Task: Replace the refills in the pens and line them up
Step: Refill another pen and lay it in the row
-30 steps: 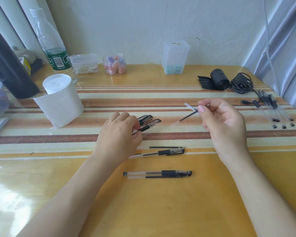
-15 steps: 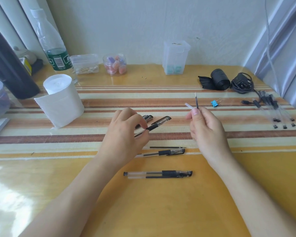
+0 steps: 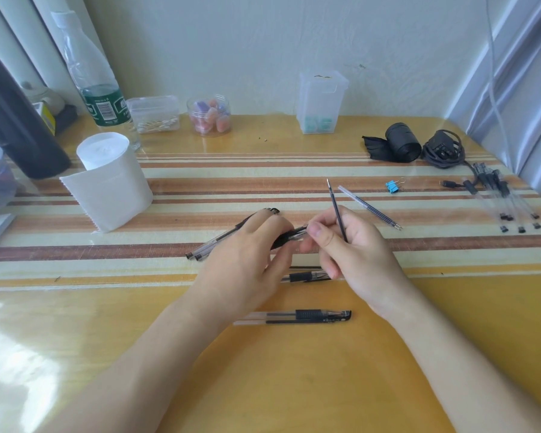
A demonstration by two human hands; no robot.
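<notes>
Head view: pen (image 3: 291, 237) half-hidden (left hand (image 3: 247, 260))

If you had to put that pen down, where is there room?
Free: the yellow tabletop right of the clear black-capped pen, and the stripes on the near side of the white paper roll. Crowded: around the left hand and right hand, and the far-right bundle of clear pens.
</notes>
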